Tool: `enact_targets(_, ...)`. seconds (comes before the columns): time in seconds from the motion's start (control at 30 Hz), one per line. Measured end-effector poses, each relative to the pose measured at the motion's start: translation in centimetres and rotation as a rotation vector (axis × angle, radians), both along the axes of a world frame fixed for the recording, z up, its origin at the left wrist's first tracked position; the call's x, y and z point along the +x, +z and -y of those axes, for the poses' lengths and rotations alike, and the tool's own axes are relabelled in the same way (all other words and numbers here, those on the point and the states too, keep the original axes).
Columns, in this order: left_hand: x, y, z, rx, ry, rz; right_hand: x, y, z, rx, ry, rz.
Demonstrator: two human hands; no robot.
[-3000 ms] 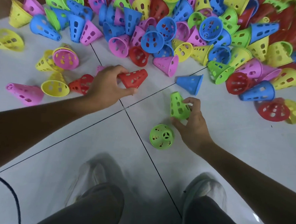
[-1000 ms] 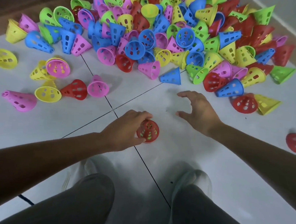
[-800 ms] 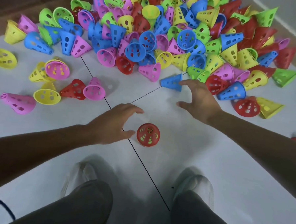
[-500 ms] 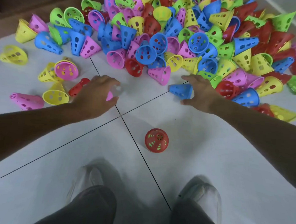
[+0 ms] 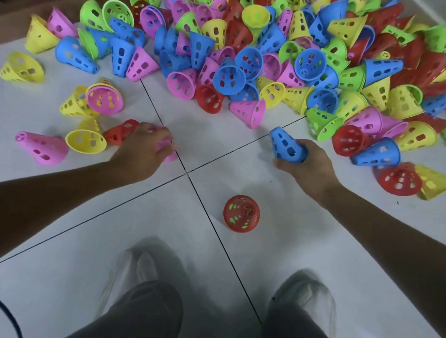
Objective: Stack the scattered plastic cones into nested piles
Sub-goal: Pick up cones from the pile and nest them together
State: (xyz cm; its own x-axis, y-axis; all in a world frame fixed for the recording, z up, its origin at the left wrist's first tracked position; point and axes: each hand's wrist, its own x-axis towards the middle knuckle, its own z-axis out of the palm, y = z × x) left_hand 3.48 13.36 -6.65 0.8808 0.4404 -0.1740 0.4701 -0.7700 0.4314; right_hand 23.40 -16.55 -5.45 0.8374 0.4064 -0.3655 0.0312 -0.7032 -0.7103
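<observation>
Blue cone (image 5: 286, 145) in right hand (image 5: 309, 168)

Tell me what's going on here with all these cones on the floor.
A person is sorting a big heap of cones on a white tiled floor. The right hand grips a blue cone; the left hand has its fingers around a pink cone. Near the feet stands a small stack, a red cone over green.

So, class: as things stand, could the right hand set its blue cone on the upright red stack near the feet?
Probably yes. The right hand grips the blue cone, and only bare floor lies between it and the red stack, which stands alone with its top uncovered.
</observation>
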Motion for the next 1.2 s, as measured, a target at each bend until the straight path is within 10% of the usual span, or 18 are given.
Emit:
enact_targets(0.3,-0.6,-0.5,0.9,-0.177,0.229,0.002,-8.1,3.9,0.2,0.415,0.071,-0.175)
enact_targets(0.67,-1.5,-0.7,2.3,-0.288,0.381,-0.101,-12.6,0.4,2.7,0.154,0.368,-0.128)
enact_targets(1.2,0.9,6.5,10.7,-0.894,0.340,0.239,-11.0,-1.4,4.8,-0.025,0.472,0.103)
